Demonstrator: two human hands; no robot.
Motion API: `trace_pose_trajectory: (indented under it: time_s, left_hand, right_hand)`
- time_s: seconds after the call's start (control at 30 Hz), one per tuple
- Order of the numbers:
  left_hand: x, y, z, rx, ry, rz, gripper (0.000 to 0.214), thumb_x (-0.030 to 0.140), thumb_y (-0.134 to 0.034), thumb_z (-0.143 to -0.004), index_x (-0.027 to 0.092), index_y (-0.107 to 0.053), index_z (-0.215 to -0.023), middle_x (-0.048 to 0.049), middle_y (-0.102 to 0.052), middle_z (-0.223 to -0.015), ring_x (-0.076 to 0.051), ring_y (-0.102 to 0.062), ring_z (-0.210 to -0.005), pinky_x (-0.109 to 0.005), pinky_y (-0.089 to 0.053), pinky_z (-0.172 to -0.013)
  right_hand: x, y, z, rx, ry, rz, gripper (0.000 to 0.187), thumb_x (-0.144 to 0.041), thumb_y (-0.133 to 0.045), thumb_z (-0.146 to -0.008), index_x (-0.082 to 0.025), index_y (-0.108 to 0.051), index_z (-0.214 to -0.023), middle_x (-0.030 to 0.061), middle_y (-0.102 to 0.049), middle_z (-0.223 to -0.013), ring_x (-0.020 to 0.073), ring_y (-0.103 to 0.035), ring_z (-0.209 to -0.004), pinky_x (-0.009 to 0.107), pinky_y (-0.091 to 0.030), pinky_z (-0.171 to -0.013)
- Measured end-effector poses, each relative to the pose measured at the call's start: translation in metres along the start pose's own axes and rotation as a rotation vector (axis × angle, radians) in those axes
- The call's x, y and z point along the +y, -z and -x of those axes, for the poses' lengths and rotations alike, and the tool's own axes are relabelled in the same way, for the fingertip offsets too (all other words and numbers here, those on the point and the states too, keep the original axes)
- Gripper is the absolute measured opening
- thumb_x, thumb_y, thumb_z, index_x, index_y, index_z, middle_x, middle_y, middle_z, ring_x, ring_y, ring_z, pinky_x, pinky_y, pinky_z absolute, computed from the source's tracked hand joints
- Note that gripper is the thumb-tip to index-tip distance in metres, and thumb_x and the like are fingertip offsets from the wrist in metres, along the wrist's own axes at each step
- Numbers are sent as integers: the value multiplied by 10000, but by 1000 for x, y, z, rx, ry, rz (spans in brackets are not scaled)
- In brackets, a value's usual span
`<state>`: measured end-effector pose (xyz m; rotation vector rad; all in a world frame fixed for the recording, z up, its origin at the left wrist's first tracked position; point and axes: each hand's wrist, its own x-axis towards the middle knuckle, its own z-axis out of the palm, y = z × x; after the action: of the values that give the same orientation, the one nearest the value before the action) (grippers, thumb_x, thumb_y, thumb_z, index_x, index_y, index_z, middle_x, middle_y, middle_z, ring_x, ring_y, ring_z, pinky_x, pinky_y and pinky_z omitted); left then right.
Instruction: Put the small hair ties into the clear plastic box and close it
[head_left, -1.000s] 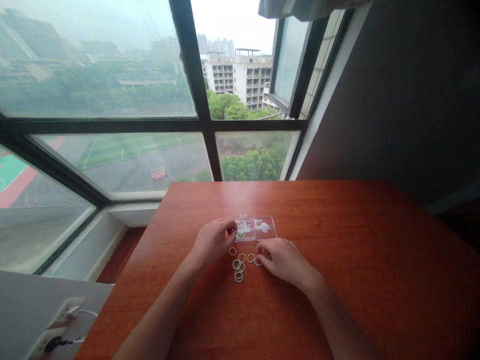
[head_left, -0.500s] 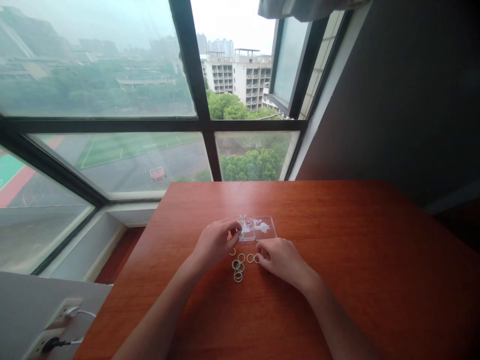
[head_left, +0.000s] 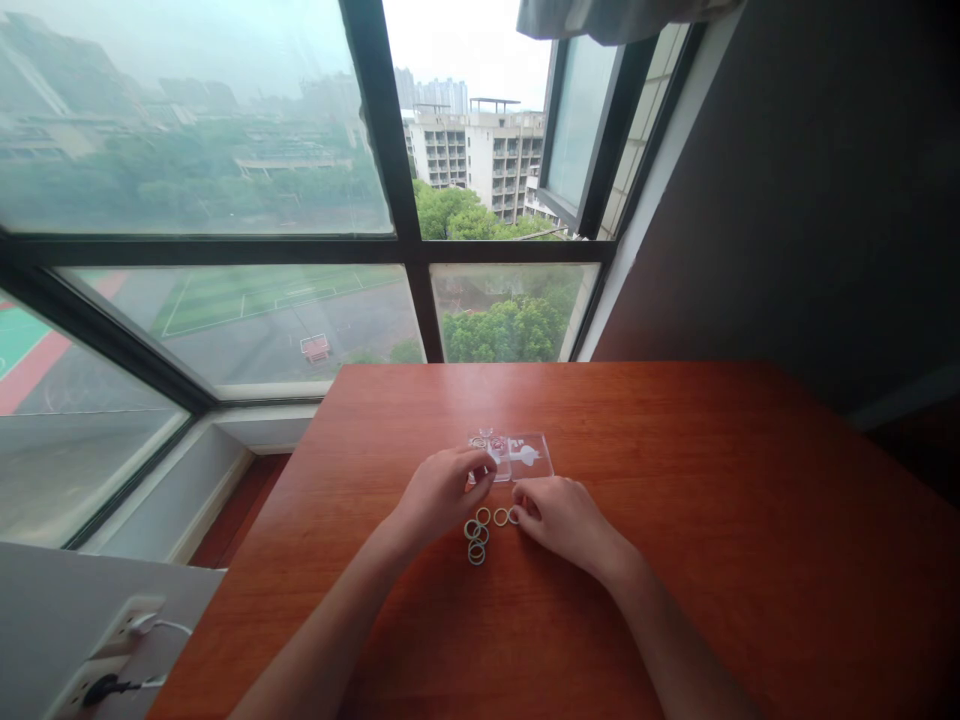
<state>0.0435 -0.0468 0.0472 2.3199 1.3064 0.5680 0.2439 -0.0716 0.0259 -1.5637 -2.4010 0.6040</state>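
Note:
A small clear plastic box point(head_left: 525, 456) lies open on the red-brown table point(head_left: 675, 560), with its lid flat to the right. Several small pale rings point(head_left: 480, 530) lie in a loose cluster just in front of it. My left hand point(head_left: 439, 492) rests at the box's left half, fingers curled in a pinch over its near edge; what they hold is hidden. My right hand point(head_left: 562, 518) lies on the table right of the rings, fingertips bent and touching the rightmost ring point(head_left: 513, 516).
A large window point(head_left: 300, 200) with dark frames runs behind the table's far edge. A dark wall point(head_left: 825, 200) stands to the right. At lower left a white power strip point(head_left: 112, 650) with plugged cables sits on a grey ledge.
My left hand has slid right and slightly nearer, over the box's left front edge, covering the single ring that lay apart at the left. My right hand has barely moved.

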Motion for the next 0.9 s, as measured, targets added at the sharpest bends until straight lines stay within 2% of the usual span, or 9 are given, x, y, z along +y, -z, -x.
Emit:
trace_pose_trajectory:
  time_s: [0.23, 0.37, 0.7, 0.9]
  left_hand:
    - [4, -7, 0, -22, -14, 124, 125, 265, -568, -852, 185, -651, -805, 1, -631, -737, -103, -501, -639, -188, -358, -586]
    - [4, -11, 0, -29, -5, 184, 111, 257, -586, -842, 182, -651, -793, 11, -620, -718, -97, -491, -631, -185, -362, -591]
    - [3, -11, -2, -3, -2, 251, 137, 242, -586, -837, 160, -662, -757, 15, -581, -654, -81, -441, -581, -182, -344, -564]
    - [5, -6, -3, -21, 35, 364, 166, 264, -594, -832, 141, -678, -757, 14, -559, -622, -76, -442, -570, -171, -333, -532]
  right_hand:
    - [2, -3, -4, 251, 36, -102, 75, -265, -583, -853, -236, -649, -836, -29, -626, -647, 125, -560, -612, 228, -300, -593]
    - [3, -6, -4, 344, 71, -139, 66, -243, -591, -845, -222, -631, -798, -35, -591, -612, 112, -528, -568, 221, -306, -585]
    - [4, -8, -4, 366, 116, -239, 88, -259, -564, -880, -234, -644, -908, -22, -650, -694, 124, -559, -599, 220, -349, -614]
    - [1, -6, -3, 366, 151, -364, 93, -251, -557, -868, -209, -640, -874, -24, -608, -641, 111, -518, -553, 211, -354, -577]
